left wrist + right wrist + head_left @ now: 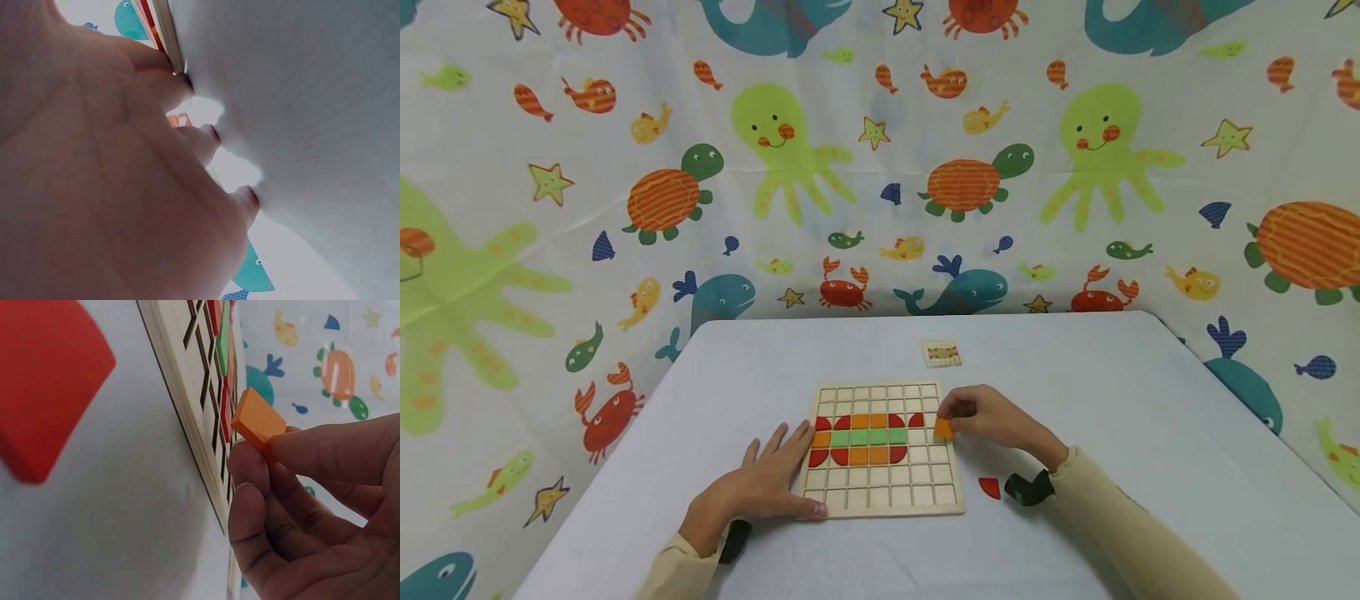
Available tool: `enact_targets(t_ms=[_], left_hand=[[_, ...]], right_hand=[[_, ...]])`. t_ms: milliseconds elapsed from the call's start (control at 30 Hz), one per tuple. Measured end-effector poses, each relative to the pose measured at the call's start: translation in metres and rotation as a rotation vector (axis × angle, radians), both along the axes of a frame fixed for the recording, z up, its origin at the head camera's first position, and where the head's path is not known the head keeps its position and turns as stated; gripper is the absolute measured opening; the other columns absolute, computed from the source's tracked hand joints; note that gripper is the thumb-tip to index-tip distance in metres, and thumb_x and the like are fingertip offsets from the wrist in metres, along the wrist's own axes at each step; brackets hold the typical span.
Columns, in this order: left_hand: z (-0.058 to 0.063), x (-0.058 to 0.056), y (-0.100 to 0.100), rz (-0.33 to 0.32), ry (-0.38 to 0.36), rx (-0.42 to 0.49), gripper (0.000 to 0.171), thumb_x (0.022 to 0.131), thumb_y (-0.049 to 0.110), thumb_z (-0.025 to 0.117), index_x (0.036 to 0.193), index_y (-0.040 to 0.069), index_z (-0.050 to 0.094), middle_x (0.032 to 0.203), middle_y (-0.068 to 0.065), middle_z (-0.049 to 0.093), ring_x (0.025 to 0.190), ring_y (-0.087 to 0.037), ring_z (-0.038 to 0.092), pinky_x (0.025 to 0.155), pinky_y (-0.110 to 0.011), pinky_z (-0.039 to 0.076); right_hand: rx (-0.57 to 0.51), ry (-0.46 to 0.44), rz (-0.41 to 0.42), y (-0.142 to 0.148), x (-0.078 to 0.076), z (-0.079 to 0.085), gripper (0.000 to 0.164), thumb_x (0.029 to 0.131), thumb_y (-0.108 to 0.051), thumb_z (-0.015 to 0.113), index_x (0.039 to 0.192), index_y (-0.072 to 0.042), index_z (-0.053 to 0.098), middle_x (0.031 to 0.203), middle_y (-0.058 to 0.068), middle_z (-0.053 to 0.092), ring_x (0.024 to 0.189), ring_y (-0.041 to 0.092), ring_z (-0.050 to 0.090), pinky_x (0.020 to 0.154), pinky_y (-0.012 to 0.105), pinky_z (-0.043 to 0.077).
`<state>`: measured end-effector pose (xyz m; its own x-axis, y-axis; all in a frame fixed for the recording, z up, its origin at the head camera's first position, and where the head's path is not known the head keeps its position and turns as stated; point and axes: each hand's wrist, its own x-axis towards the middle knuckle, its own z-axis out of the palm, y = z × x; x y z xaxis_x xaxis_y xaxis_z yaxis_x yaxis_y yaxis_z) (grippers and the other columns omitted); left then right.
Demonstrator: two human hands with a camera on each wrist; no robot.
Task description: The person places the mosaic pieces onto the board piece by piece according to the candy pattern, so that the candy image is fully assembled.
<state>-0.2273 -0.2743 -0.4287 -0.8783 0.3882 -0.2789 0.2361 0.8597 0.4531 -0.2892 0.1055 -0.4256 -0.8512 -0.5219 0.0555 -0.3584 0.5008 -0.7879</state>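
Observation:
A wooden grid board (880,498) lies on the white table, with red, orange and green tiles in its middle rows. My left hand (760,483) rests at the board's left side, fingers spread straight and thumb on the near left corner. In the left wrist view, fingertips (247,203) touch down beside the board's edge. My right hand (996,419) pinches an orange square tile (259,419) between thumb and fingers, over the board's right edge. One red quarter-round tile (990,487) lies on the table right of the board, below that hand.
A small pattern card (942,353) lies behind the board. Black wrist straps (1028,489) hang at both sleeves. A white curtain (880,250) printed with sea animals stands behind the table (1037,550).

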Motion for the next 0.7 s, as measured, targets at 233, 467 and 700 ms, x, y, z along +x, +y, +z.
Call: enact_targets(t_ms=[233,467,700], left_hand=[[-0.002,0.0,-0.001,-0.001,0.005,-0.006,0.13,0.078,0.062,0.089,0.17,0.002,0.021,0.177,-0.02,0.017,0.161,-0.05,0.003,0.121,-0.077,-0.002],[-0.001,0.001,0.0,-0.002,-0.002,-0.002,0.129,0.078,0.061,0.09,0.17,0.002,0.022,0.176,-0.02,0.017,0.161,-0.05,0.004,0.121,-0.077,-0.002],[-0.002,0.001,0.0,-0.006,-0.004,-0.003,0.128,0.079,0.061,0.089,0.17,0.002,0.021,0.176,-0.02,0.018,0.161,-0.05,0.004,0.121,-0.077,-0.001]], right_hand=[[-0.008,0.007,0.023,-0.012,-0.002,-0.001,0.013,0.098,0.001,0.07,0.109,-0.004,0.076,0.104,0.002,0.071,0.096,0.022,0.064,0.091,0.031,0.056],[-0.015,0.017,0.051,-0.02,-0.004,-0.003,0.013,0.098,0.001,0.072,0.108,-0.004,0.077,0.105,0.002,0.073,0.093,0.02,0.064,0.091,0.03,0.057],[-0.012,0.037,0.072,-0.026,-0.005,-0.003,0.013,0.097,0.003,0.071,0.105,-0.005,0.078,0.105,0.001,0.074,0.091,0.018,0.063,0.085,0.027,0.056]])
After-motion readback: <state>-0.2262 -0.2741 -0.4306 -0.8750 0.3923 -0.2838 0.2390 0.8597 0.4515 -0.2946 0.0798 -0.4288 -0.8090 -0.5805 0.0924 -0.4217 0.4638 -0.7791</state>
